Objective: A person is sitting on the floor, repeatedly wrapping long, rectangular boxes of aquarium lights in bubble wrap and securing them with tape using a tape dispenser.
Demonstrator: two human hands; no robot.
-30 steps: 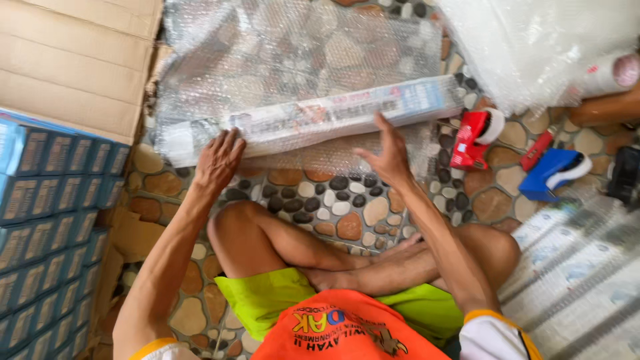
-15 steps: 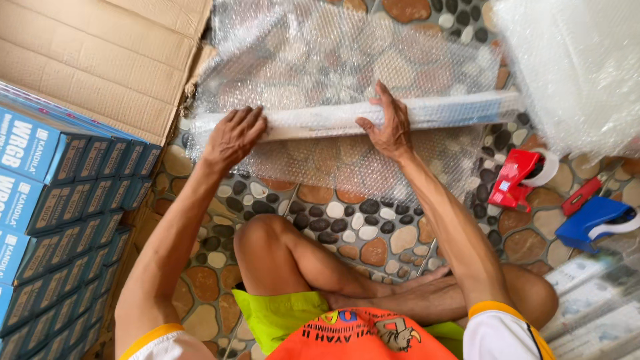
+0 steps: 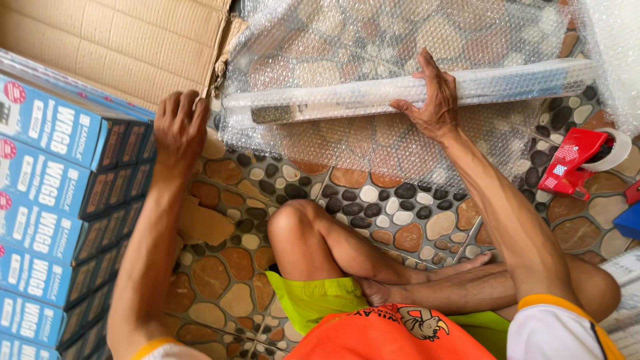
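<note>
- The right hand [image 3: 432, 100] is lying in the upper middle of the frame, fingers spread open and pressing flat on the roll [image 3: 407, 90], not closing around it.
- The roll, a long white box wrapped in bubble wrap, is stretching across the upper part of the frame from left of centre to the right edge, resting on the sheet [image 3: 400, 40].
- The sheet of bubble wrap is lying spread over the floor [image 3: 373, 207] at the top of the frame, its near edge reaching just below the roll.
- The left hand [image 3: 179, 127] is sitting at the upper left, just beside the roll's left end, fingers curled downward; whether they are gripping anything I cannot tell, since only the back of the hand is showing.
- That hand is hovering over the edge of the stack [image 3: 60, 200] of blue boxes filling the left side of the frame.
- A carton [image 3: 113, 47] flap is lying across the upper left corner, behind the stack.
- A red tape dispenser [image 3: 577, 160] is lying on the floor at the right, well apart from both hands.
- The person's bare crossed legs [image 3: 347, 253] are taking up the lower middle, with an orange shirt [image 3: 393, 337] showing at the bottom edge.
</note>
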